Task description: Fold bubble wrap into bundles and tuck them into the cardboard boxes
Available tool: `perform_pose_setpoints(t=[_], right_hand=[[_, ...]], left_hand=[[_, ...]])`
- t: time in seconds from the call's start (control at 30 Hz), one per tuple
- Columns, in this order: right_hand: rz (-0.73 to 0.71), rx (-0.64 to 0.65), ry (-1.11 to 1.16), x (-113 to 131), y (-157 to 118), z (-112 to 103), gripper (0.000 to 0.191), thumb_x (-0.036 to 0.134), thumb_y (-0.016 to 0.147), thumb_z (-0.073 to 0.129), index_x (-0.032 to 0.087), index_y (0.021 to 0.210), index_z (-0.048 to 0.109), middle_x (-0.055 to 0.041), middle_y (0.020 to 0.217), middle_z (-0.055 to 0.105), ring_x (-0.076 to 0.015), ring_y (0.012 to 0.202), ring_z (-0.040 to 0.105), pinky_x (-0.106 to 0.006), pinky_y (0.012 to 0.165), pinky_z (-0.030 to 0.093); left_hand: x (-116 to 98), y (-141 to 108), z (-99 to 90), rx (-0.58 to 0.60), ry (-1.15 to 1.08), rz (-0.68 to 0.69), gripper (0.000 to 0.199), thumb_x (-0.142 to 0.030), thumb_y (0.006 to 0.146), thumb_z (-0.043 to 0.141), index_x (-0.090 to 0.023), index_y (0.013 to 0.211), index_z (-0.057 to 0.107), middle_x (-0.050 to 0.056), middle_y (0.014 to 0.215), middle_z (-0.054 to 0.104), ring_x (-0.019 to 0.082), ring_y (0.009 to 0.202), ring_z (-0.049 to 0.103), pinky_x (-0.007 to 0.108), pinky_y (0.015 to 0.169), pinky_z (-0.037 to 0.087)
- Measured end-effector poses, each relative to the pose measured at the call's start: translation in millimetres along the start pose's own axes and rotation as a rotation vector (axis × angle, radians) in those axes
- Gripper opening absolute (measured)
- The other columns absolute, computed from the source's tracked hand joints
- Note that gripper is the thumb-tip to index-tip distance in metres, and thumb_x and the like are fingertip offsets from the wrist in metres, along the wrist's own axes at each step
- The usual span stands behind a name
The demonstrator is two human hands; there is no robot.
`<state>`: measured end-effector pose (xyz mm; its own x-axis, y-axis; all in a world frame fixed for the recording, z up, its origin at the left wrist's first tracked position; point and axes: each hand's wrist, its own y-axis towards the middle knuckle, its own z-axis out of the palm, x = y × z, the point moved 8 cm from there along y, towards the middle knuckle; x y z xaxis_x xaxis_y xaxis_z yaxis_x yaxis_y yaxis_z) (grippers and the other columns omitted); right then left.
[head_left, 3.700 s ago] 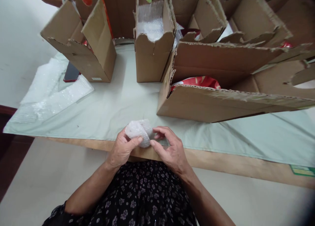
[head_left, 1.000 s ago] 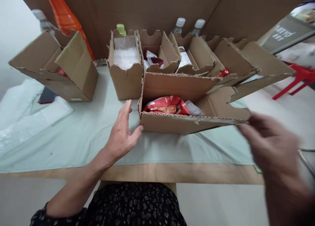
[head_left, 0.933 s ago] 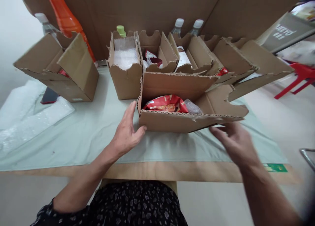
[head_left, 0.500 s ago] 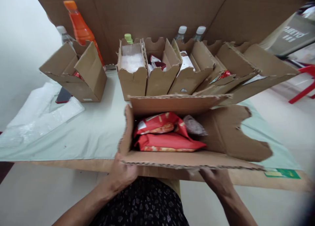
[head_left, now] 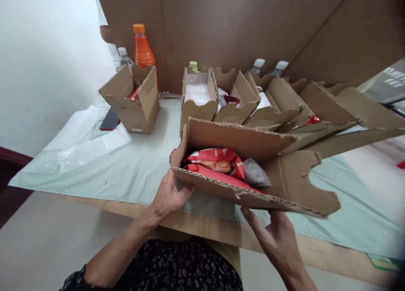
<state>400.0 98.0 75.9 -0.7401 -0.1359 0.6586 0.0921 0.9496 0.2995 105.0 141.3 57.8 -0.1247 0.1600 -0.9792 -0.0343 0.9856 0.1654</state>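
Note:
An open cardboard box (head_left: 215,185) is held in front of me, tilted, above the near part of the table. Inside it lie red food packets (head_left: 218,160) and a small clear plastic packet (head_left: 255,172). My left hand (head_left: 171,194) grips the box at its near left corner, thumb on the near side and fingers partly hidden behind. From below, my right hand (head_left: 274,227) supports the near right side; its fingertips are hidden under the box.
Several open cardboard boxes (head_left: 199,111) stand in a row behind. At left are another box (head_left: 139,113), an orange bottle (head_left: 144,50), a dark phone (head_left: 109,118) and bubble wrap (head_left: 91,143). A pale green cloth (head_left: 142,177) covers the table. Cardboard panels (head_left: 221,25) rise at the back.
The box I hold has tipped, so its near side now shows more and hides part of the red packets. The view has shifted left, and both hands show more fully.

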Motion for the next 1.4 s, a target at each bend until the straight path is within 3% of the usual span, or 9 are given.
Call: perform_pose_setpoints(t=[0.17, 0.27, 0.33, 0.47, 0.63, 0.9, 1.1, 1.23, 1.4], right_hand=[[-0.129, 0.102, 0.074, 38, -20, 61, 0.035, 0.048, 0.094, 0.066, 0.018, 0.111, 0.068, -0.0114, 0.096, 0.076, -0.0246, 0.082, 0.072, -0.036, 0.072, 0.061], [-0.283, 0.165, 0.180, 73, -26, 104, 0.053, 0.039, 0.094, 0.065, 0.019, 0.142, 0.056, -0.0181, 0.136, 0.067, -0.0279, 0.111, 0.072, -0.041, 0.088, 0.064], [-0.381, 0.236, 0.231, 86, -31, 125, 0.057, 0.032, 0.095, 0.063, 0.023, 0.150, 0.052, -0.0168, 0.157, 0.053, -0.0290, 0.134, 0.063, -0.044, 0.103, 0.061], [-0.283, 0.220, 0.282, 65, -18, 127, 0.034, 0.027, 0.101, 0.057, 0.026, 0.133, 0.064, -0.0122, 0.148, 0.061, -0.0248, 0.133, 0.064, -0.043, 0.108, 0.058], [-0.110, 0.219, 0.332, 35, 22, 124, 0.059, 0.034, 0.096, 0.063, 0.024, 0.152, 0.048, -0.0156, 0.153, 0.057, -0.0266, 0.126, 0.067, -0.043, 0.095, 0.062], [-0.129, 0.357, 0.341, 37, 37, 161, 0.068, 0.046, 0.093, 0.063, 0.023, 0.156, 0.047, -0.0162, 0.149, 0.061, -0.0329, 0.135, 0.060, -0.055, 0.112, 0.052], [-0.242, 0.437, 0.190, 57, 46, 154, 0.057, 0.029, 0.091, 0.061, 0.022, 0.148, 0.055, -0.0139, 0.137, 0.070, -0.0288, 0.123, 0.067, -0.048, 0.104, 0.055], [-0.276, 0.588, -0.054, 86, 69, 158, 0.027, 0.024, 0.095, 0.060, 0.021, 0.120, 0.068, -0.0084, 0.107, 0.078, -0.0235, 0.096, 0.072, -0.034, 0.081, 0.053], [-0.319, 0.608, -0.168, 112, 85, 169, 0.009, 0.029, 0.095, 0.067, 0.021, 0.100, 0.071, -0.0056, 0.091, 0.077, -0.0213, 0.083, 0.070, -0.029, 0.069, 0.042]], left_hand=[[14, 26, -72.7, -0.151, -0.002, 0.012, 0.053, -0.026, 0.068, 0.074, -0.017, 0.120, 0.068, 0.010, 0.122, 0.076, 0.031, 0.118, 0.069, 0.042, 0.107, 0.055], [12, 52, -118.3, -0.286, 0.024, 0.099, 0.066, -0.028, 0.071, 0.075, -0.021, 0.135, 0.061, 0.010, 0.136, 0.070, 0.031, 0.129, 0.065, 0.045, 0.113, 0.052], [18, 60, -134.4, -0.384, 0.065, 0.093, 0.066, -0.033, 0.077, 0.074, -0.023, 0.141, 0.058, 0.012, 0.147, 0.064, 0.032, 0.138, 0.060, 0.049, 0.118, 0.048], [41, 49, -122.2, -0.407, 0.062, 0.006, 0.063, -0.046, 0.091, 0.069, -0.025, 0.148, 0.055, 0.013, 0.159, 0.054, 0.033, 0.143, 0.056, 0.050, 0.120, 0.046], [51, 27, -93.6, -0.356, -0.017, 0.007, 0.067, -0.057, 0.097, 0.062, -0.026, 0.154, 0.050, 0.012, 0.162, 0.051, 0.032, 0.150, 0.050, 0.048, 0.128, 0.038], [38, 37, -76.8, -0.251, 0.004, 0.026, 0.066, -0.061, 0.099, 0.054, -0.024, 0.155, 0.052, 0.010, 0.164, 0.050, 0.032, 0.154, 0.045, 0.049, 0.132, 0.033], [32, 58, -89.1, -0.237, 0.028, 0.053, 0.061, -0.061, 0.096, 0.055, -0.020, 0.141, 0.064, 0.012, 0.143, 0.069, 0.034, 0.147, 0.052, 0.050, 0.127, 0.040], [37, 70, -105.9, -0.217, 0.025, 0.038, 0.054, -0.060, 0.088, 0.064, -0.024, 0.127, 0.071, 0.010, 0.122, 0.077, 0.035, 0.135, 0.062, 0.047, 0.116, 0.053], [52, 81, -124.7, -0.262, 0.017, 0.017, 0.055, -0.064, 0.077, 0.067, -0.025, 0.115, 0.072, 0.009, 0.106, 0.079, 0.035, 0.116, 0.070, 0.049, 0.103, 0.059]])
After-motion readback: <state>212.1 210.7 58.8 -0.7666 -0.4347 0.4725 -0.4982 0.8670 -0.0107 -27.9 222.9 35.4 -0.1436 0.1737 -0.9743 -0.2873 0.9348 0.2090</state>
